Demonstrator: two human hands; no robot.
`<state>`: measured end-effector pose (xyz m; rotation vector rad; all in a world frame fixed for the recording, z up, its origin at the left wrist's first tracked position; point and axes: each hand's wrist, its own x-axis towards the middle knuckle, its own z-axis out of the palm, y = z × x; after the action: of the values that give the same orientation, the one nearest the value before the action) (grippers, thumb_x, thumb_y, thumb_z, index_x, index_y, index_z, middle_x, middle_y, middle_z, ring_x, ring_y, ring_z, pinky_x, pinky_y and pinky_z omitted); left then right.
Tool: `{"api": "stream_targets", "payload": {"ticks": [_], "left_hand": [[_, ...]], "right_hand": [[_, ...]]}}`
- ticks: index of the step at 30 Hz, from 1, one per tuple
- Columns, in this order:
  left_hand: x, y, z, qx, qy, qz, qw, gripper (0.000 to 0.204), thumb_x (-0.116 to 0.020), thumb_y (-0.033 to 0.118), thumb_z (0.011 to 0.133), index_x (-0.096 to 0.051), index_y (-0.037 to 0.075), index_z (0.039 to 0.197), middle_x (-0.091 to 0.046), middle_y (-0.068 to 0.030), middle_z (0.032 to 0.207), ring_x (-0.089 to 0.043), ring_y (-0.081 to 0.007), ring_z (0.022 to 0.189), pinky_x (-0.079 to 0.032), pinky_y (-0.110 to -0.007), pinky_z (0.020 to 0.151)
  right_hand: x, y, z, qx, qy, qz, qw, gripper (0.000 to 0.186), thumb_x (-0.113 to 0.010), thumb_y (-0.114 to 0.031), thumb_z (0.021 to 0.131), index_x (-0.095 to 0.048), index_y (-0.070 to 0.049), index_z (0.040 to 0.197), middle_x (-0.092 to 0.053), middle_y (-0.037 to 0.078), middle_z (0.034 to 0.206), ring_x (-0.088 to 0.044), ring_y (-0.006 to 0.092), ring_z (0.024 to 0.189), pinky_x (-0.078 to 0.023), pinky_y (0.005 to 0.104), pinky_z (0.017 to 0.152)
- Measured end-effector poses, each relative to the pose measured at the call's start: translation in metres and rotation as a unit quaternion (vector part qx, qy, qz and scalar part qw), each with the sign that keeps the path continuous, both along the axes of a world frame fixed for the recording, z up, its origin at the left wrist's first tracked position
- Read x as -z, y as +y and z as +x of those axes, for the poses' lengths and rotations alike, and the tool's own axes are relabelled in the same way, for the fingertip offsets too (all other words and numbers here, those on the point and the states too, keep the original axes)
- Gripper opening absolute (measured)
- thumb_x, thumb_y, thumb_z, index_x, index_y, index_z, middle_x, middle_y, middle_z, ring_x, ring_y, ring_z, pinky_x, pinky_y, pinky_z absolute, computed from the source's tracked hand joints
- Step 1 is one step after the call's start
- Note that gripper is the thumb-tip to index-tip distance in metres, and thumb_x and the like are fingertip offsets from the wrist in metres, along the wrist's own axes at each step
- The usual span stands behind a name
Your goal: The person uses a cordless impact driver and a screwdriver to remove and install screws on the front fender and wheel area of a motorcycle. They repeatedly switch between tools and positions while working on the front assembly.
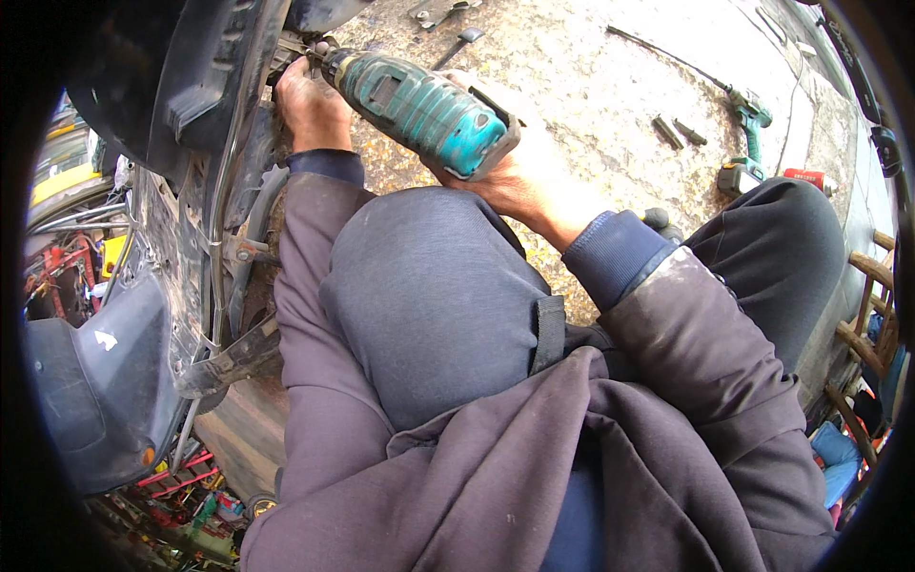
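While my right hand grips the teal plastic power drill, its tip meets the dark car body panel; my left hand is closed beside the tip, on the panel.

Two teal power drills: one in hand, one on ground. Two dark bits on concrete. Two hands.
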<state>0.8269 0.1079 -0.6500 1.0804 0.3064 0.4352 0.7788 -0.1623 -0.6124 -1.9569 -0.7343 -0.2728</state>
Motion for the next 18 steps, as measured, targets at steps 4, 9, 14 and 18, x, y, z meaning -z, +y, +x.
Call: {"api": "stream_targets", "payload": {"ticks": [4,9,14,18], "left_hand": [[-0.006,-0.007,-0.008,0.007,0.048,0.315,0.948,0.026,-0.040,0.010,0.095,-0.060,-0.003,0.106,-0.063,-0.0099,0.101,-0.063,-0.0210,0.092,-0.052,-0.034,0.087],[-0.005,-0.011,-0.002,0.000,-0.002,-0.036,0.999,0.022,-0.045,0.007,0.094,-0.061,-0.003,0.104,-0.063,-0.0094,0.099,-0.062,-0.0199,0.089,-0.052,-0.034,0.086],[-0.002,-0.010,0.002,-0.061,0.005,-0.125,0.990,0.019,-0.043,0.008,0.094,-0.056,0.000,0.104,-0.060,-0.0115,0.098,-0.060,-0.0218,0.088,-0.051,-0.035,0.086],[-0.002,-0.006,0.010,-0.062,-0.008,-0.184,0.981,0.023,-0.040,0.009,0.096,-0.052,0.000,0.113,-0.057,-0.0112,0.104,-0.058,-0.0213,0.086,-0.051,-0.035,0.084]], "right_hand": [[0.001,0.001,0.004,-0.094,0.167,0.006,0.981,0.069,-0.084,-0.027,0.059,-0.059,-0.003,0.118,-0.065,0.018,0.099,-0.063,0.0345,0.095,-0.051,0.0392,0.084],[-0.002,-0.004,0.005,-0.110,0.193,0.010,0.975,0.068,-0.084,-0.025,0.059,-0.059,-0.002,0.118,-0.065,0.019,0.102,-0.063,0.0348,0.096,-0.051,0.0395,0.086],[0.002,0.000,0.001,-0.081,0.146,0.004,0.986,0.070,-0.085,-0.023,0.059,-0.058,-0.003,0.122,-0.064,0.017,0.104,-0.064,0.0342,0.096,-0.052,0.0403,0.086],[0.002,0.004,0.002,-0.085,0.171,0.026,0.981,0.058,-0.082,-0.022,0.062,-0.061,-0.007,0.114,-0.066,0.012,0.097,-0.065,0.0289,0.090,-0.053,0.0375,0.083]]}}
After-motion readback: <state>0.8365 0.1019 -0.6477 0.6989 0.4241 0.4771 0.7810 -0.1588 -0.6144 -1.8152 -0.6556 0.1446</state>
